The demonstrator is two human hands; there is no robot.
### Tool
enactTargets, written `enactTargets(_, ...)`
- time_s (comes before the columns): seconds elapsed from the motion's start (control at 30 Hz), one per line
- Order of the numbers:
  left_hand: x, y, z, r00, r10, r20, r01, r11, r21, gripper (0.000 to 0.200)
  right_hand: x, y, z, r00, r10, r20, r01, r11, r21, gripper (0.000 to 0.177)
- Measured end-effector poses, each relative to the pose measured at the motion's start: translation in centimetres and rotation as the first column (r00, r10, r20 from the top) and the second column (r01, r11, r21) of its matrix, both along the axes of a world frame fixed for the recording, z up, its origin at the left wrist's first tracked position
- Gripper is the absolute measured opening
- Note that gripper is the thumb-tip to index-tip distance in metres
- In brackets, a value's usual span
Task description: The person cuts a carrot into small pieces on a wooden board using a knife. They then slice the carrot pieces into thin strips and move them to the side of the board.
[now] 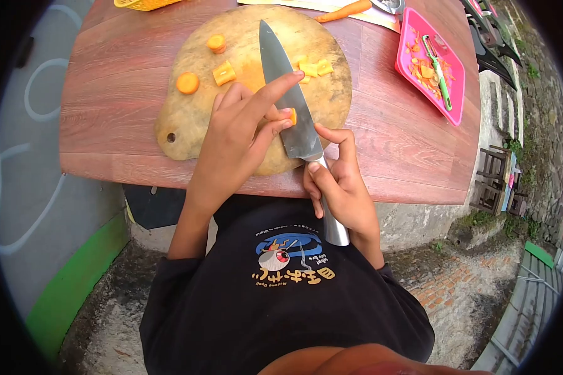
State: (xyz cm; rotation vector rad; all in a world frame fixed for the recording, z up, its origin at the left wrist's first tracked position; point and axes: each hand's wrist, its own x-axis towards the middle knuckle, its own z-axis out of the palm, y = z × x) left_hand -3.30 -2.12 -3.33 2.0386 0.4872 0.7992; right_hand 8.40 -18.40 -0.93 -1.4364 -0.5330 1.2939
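Observation:
My right hand (347, 190) is wrapped round the metal handle of a large kitchen knife (278, 65), its blade tilted over the round wooden cutting board (197, 128). Between the fingertips of my left hand (234, 134) is a small carrot piece (293, 116), held against the blade. The index finger of that hand stretches across the steel. To the left of the blade lie two round carrot chunks (187, 82) and a squared carrot piece (224, 73). Several cut carrot pieces (317, 67) rest right of the blade.
A pink tray (401, 59) with peelings and a green-handled peeler (443, 81) stands at the right. At the table's far side are a whole carrot (345, 10), part of a metal utensil (391, 5) and a yellow basket (145, 3). The wooden table's (112, 119) near edge meets my body.

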Motion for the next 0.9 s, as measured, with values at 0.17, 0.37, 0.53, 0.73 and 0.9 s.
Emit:
enactTargets(0.17,-0.3,0.3,0.9,0.999,-0.027,-0.029,0.029,0.997,0.067,0.066,-0.5,0.4,1.6,0.99,0.041,0.137,-0.029,0.996,-0.085,0.053)
enactTargets(0.37,-0.2,-0.3,0.2,0.999,-0.016,-0.037,0.02,0.994,0.107,0.056,-0.2,0.5,3.0,0.947,0.131,0.293,-0.107,0.99,-0.096,0.051)
enactTargets(0.53,-0.4,-0.5,0.7,0.998,0.045,-0.05,-0.036,0.985,0.17,0.052,-0.8,0.6,2.8,0.939,0.079,0.334,-0.078,0.997,-0.017,0.052)
enactTargets(0.73,-0.2,-0.3,0.1,0.977,0.212,-0.021,-0.211,0.977,0.039,0.048,-0.6,1.1,2.8,0.854,0.127,0.504,-0.147,0.989,0.001,0.051)
enactTargets(0.9,-0.1,-0.3,-0.1,0.978,0.209,-0.011,-0.207,0.973,0.101,0.049,0.7,0.4,1.0,0.806,0.069,0.588,-0.156,0.983,0.099,0.051)
